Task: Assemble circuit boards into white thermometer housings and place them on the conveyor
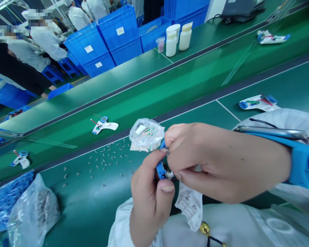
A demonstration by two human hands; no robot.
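Note:
My left hand point(150, 195) is closed around the blue head point(160, 171) of a gun-shaped device housing, thumb and fingers gripping its edges. Below the hands hangs the white ribbed handle point(189, 204) that appears to belong to it. From the right, my right hand point(195, 161) reaches over with bent fingers pressed at the same blue head, near a small white part point(170, 175). What those fingertips pinch is mostly hidden. Just beyond the hands lies an open clear plastic bag point(146, 133) of small pale parts. Many small metal pieces point(104, 161) are scattered to its left.
Similar white-and-blue housings point(104, 125) with wires sit along the green belt point(144, 92). A housing point(259, 103) lies near my right forearm. Filled plastic bags point(33, 209) occupy the left. Beyond stand white bottles point(171, 43), blue crates point(118, 31) and several people in white.

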